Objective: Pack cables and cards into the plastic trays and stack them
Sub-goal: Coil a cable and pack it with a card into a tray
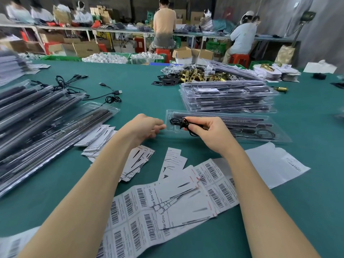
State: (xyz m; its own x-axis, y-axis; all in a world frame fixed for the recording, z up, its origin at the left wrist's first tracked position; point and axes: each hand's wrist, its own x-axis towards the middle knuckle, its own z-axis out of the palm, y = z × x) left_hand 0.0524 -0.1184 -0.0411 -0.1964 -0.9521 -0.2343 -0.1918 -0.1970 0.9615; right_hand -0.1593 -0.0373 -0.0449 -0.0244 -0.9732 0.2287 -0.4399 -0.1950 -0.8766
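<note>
A clear plastic tray (pixel 275 134) with black strips in it lies on the green table in front of me. My right hand (pixel 206 133) pinches a coiled black cable (pixel 179 122) over the tray's left end. Just left of the tray my left hand (pixel 147 126) hovers with loosely bent fingers and holds nothing. Printed cards (pixel 173 198) lie scattered near my forearms. Behind the tray stands a stack of packed trays (pixel 229 96).
A big slanting pile of trays (pixel 35 120) fills the left side. Loose black cables (pixel 111 94) lie at mid-table. Barcode label sheets (pixel 216 175) are spread at the front. Brass parts (pixel 201 75) sit at the back, with several seated workers beyond.
</note>
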